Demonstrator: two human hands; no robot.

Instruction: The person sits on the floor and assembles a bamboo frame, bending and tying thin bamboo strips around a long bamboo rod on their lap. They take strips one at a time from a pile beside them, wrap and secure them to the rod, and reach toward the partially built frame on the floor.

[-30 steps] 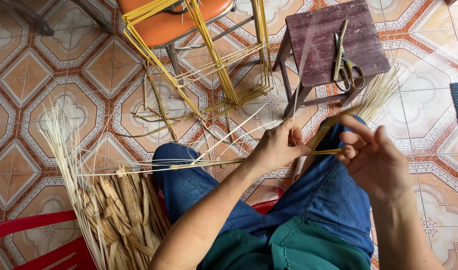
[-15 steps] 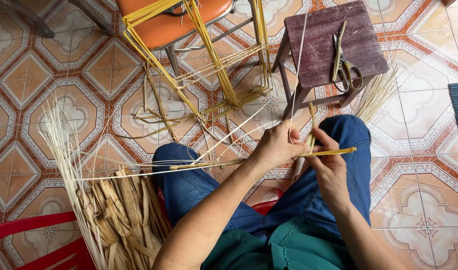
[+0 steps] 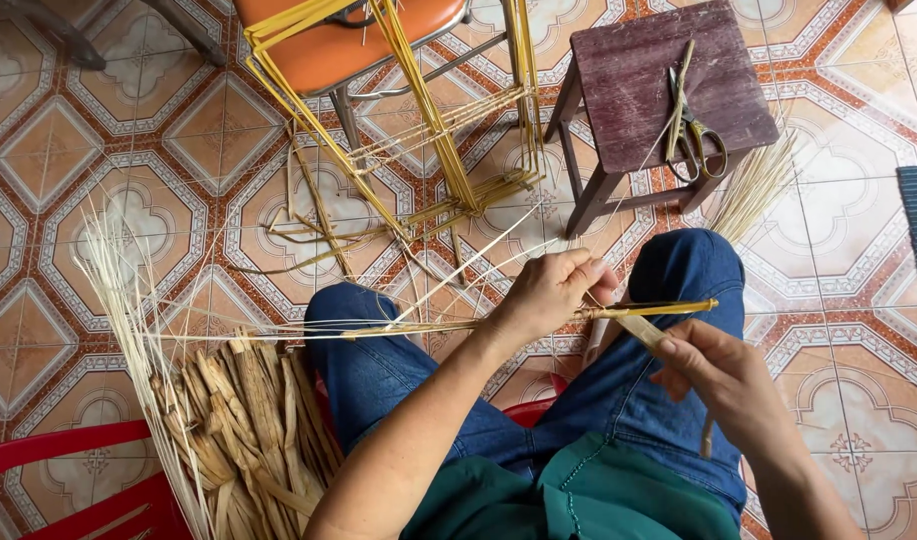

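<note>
My left hand point(image 3: 550, 292) pinches a thin yellow bamboo stick point(image 3: 668, 308) that lies across my lap, together with several pale fibre strands point(image 3: 278, 333) running out to the left. My right hand point(image 3: 723, 380) grips a flat pale strip point(image 3: 638, 328) that comes off the stick near my left fingers, and its loose end hangs below my palm. Both hands are above my knees in blue jeans point(image 3: 678, 280).
A dark wooden stool point(image 3: 638, 70) with scissors point(image 3: 693, 125) stands ahead on the right. An orange chair point(image 3: 328, 45) with a yellow bamboo frame point(image 3: 428, 120) leaning on it is ahead. A bundle of dried leaves point(image 3: 248, 420) and stiff fibres point(image 3: 128, 300) rests at my left knee.
My right hand has come down from beside the stick's right end to below it, pulling the flat strip toward me. My left hand has kept its hold on the stick.
</note>
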